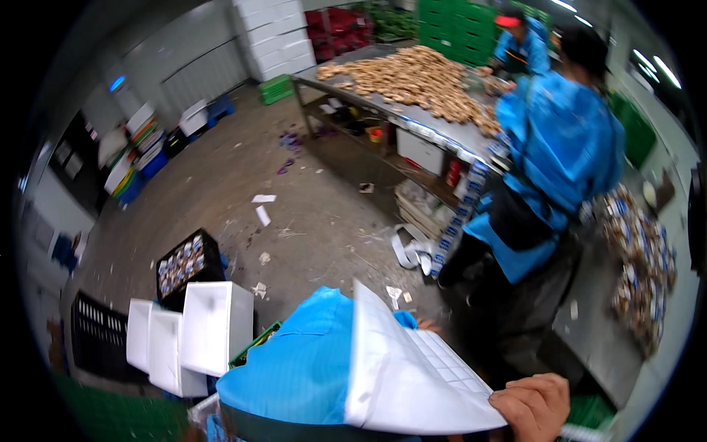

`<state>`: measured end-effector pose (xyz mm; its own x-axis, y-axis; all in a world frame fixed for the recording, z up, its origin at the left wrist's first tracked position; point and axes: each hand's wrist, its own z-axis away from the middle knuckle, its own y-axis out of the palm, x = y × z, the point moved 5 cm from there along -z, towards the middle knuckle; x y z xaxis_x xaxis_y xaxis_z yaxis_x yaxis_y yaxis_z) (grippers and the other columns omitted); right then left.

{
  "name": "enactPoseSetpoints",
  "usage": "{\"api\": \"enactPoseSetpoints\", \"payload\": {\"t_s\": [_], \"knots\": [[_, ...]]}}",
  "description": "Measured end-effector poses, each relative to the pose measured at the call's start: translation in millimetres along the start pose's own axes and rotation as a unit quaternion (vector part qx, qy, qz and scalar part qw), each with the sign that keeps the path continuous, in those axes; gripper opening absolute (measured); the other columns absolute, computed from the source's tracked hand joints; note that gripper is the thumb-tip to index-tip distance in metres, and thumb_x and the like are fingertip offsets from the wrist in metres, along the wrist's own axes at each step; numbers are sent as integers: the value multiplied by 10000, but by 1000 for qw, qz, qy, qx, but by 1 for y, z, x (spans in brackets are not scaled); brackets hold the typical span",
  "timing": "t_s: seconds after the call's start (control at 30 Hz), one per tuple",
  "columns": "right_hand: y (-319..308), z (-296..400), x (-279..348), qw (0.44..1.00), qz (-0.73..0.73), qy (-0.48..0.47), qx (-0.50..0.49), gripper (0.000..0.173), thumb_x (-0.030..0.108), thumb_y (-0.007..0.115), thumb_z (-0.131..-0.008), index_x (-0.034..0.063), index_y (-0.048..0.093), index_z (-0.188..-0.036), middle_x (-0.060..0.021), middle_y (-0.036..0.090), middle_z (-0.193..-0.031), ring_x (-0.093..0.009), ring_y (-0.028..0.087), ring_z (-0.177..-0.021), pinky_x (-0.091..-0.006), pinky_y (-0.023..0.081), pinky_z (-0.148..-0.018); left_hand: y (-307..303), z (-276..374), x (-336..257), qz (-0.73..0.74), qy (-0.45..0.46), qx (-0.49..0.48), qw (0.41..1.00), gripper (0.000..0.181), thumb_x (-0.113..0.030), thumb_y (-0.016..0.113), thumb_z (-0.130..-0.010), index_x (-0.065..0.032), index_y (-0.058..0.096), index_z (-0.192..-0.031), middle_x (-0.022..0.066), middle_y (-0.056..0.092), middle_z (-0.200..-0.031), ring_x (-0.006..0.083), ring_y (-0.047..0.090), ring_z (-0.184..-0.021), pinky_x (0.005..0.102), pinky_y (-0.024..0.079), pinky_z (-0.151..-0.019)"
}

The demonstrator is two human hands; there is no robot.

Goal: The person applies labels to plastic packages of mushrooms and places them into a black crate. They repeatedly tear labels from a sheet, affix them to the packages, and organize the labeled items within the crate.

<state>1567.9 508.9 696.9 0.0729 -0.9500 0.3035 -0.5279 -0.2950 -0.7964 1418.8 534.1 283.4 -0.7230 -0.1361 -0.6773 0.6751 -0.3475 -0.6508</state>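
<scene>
My right hand grips the lower right corner of a white sheet, perhaps a paper stack, whose near part is folded up. A grid of pale rectangles shows on its far part. Beyond that sheet, past a blue sleeve cuff, a small part of my left hand shows at the sheet's far edge; the rest is hidden, so its grip cannot be made out. My blue sleeve fills the bottom middle.
Two people in blue gowns stand at a metal table heaped with light brown pieces. Labelled packs lie on a right-hand counter. White foam boxes and a black crate of packs stand left. Scraps and a label roll lie on the floor.
</scene>
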Motion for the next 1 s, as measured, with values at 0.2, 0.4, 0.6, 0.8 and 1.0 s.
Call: {"api": "enactPoseSetpoints", "payload": {"t_s": [0.2,0.4,0.6,0.8,1.0], "knots": [[45,113,-160,896,-24,431,-103,301,-3,585,-683,-42,615,-980,-162,630,-870,-258,603,-772,-369,482,-702,28,-29,106,65,-89,62,992,619,-374,626,-806,-27,422,-1276,160,437,-1315,291,451,-1170,384,369,-976],[43,214,-202,670,-16,678,-303,437,9,617,-708,-53,543,-1135,-125,596,-1020,-207,543,-954,-324,403,-876,98,-7,208,256,47,112,959,664,-440,590,-840,-2,402,-1302,153,441,-1321,272,462,-1160,377,374,-971],[-50,264,-170,563,-102,702,-423,292,52,556,-703,-22,578,-984,-38,578,-888,-118,525,-808,-259,418,-740,-1,-51,186,0,-259,249,933,621,-548,482,-849,-15,579,-1154,184,574,-1168,322,525,-1109,404,386,-954],[-161,345,-107,463,8,653,-600,464,86,555,-713,-38,514,-1158,-84,584,-958,-168,543,-843,-269,423,-775,-20,-156,132,-79,-92,262,957,467,-420,591,-810,-27,627,-1060,171,649,-991,292,623,-923,370,488,-813],[-214,409,-54,403,338,654,-544,163,63,523,-783,-3,501,-931,-86,562,-982,-179,505,-919,-316,385,-835,-72,-246,-169,4,250,141,958,349,-156,642,-797,-40,553,-1114,170,613,-1033,276,603,-969,346,483,-823]]}}
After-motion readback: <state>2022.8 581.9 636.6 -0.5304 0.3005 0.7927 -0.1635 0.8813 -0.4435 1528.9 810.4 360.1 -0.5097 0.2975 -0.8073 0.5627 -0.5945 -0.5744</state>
